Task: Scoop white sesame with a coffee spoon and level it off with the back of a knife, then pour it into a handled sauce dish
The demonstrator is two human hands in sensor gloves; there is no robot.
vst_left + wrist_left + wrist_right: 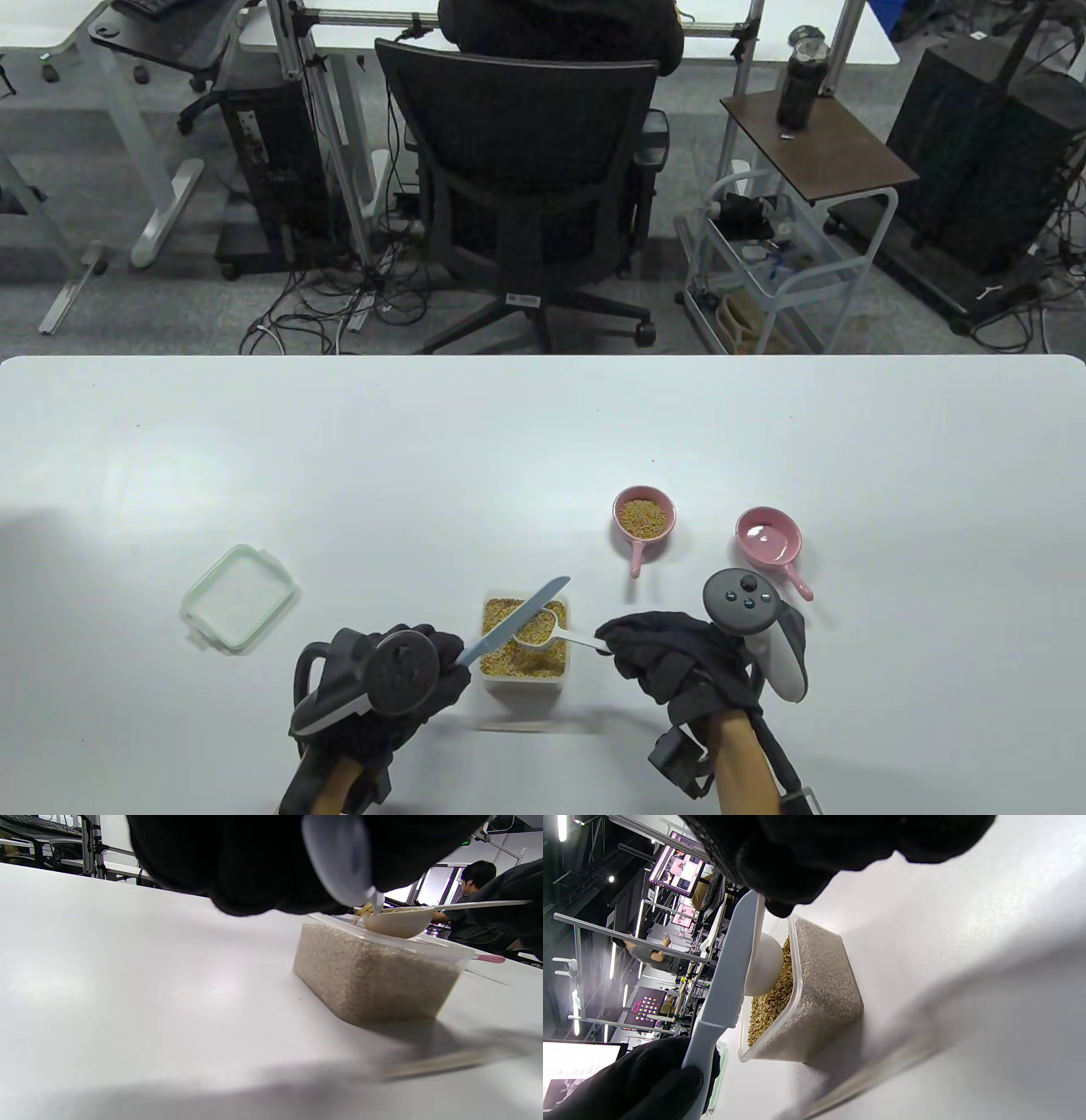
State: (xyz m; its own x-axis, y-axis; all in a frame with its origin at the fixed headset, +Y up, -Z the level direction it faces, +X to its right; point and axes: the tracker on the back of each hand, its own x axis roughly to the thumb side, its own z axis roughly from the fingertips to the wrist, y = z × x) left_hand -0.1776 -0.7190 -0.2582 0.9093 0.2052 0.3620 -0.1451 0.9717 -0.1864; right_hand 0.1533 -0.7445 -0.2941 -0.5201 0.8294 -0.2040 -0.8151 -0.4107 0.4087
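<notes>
A clear tub of sesame (pixel 524 671) stands near the front edge of the table. My right hand (pixel 618 643) pinches the handle of a white coffee spoon (pixel 543 630), whose filled bowl hovers over the tub. My left hand (pixel 441 660) grips a pale blue knife (pixel 517 626) that lies across the top of the spoon bowl. In the right wrist view the knife (pixel 729 984) rests flat against the spoon (pixel 763 963) above the tub (pixel 818 993). The left wrist view shows the spoon (pixel 398 923) heaped at the knife's edge (pixel 339 861). A pink handled dish (pixel 645 518) holds sesame.
A second pink handled dish (pixel 768 536) stands to the right of the first and holds no sesame. The tub's green-rimmed lid (pixel 240 597) lies at the left. Beyond the table's far edge a person sits in an office chair (pixel 526 170).
</notes>
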